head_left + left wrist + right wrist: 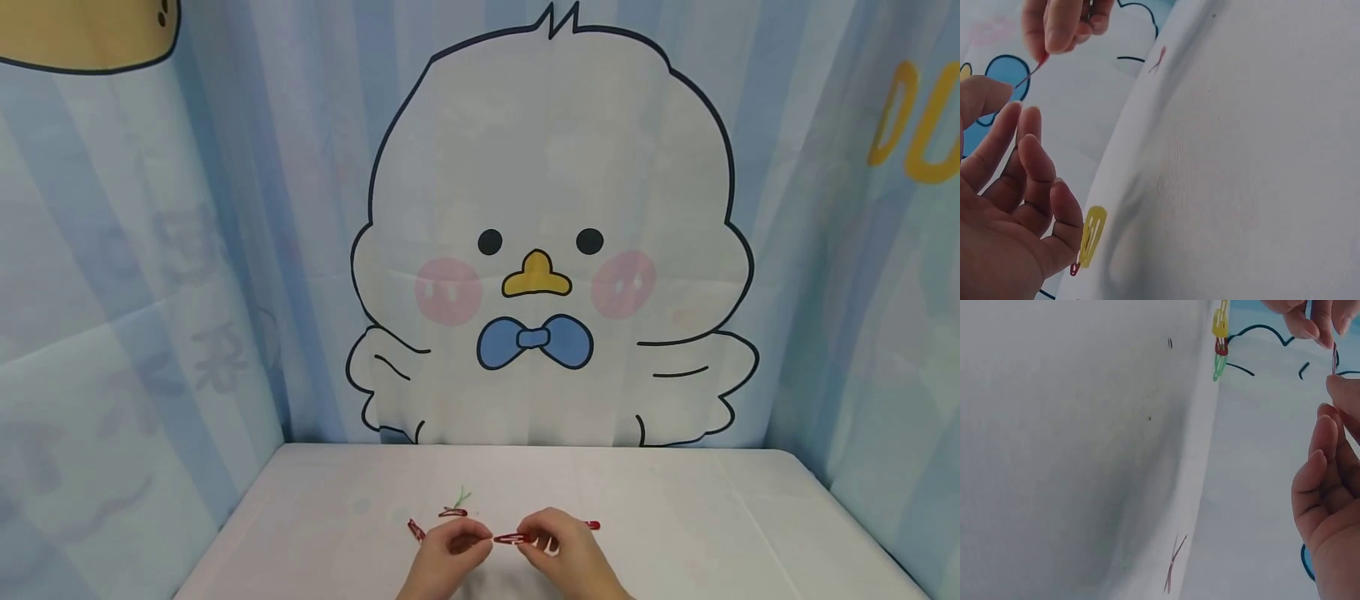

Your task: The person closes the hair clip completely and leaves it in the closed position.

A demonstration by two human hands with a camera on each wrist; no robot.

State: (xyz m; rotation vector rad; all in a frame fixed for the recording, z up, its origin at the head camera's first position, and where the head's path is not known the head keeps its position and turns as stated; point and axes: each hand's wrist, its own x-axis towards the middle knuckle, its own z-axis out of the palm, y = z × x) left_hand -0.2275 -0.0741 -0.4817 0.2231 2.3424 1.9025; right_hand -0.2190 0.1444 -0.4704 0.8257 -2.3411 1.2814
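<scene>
A red snap hair clip (512,539) is held up between the two hands, low over the white table. My right hand (558,546) pinches one end of it between thumb and fingers. At the other end, the thumb and index fingertips of my left hand (453,554) pinch the clip's tip. Seen edge-on in the left wrist view, the red clip (1030,74) is a thin strip running from the right hand (1066,25) to the left thumb. The other fingers of the left hand (1016,187) are loosely bent. In the right wrist view the right thumb (1344,394) lies below the clip.
Another red clip (453,512) and a green clip (462,498) lie behind the left hand. A red clip (416,530) rests left of it; one more (593,525) shows beyond the right hand. A yellow clip (1092,237) appears too. A printed curtain (547,167) hangs behind the table (712,508).
</scene>
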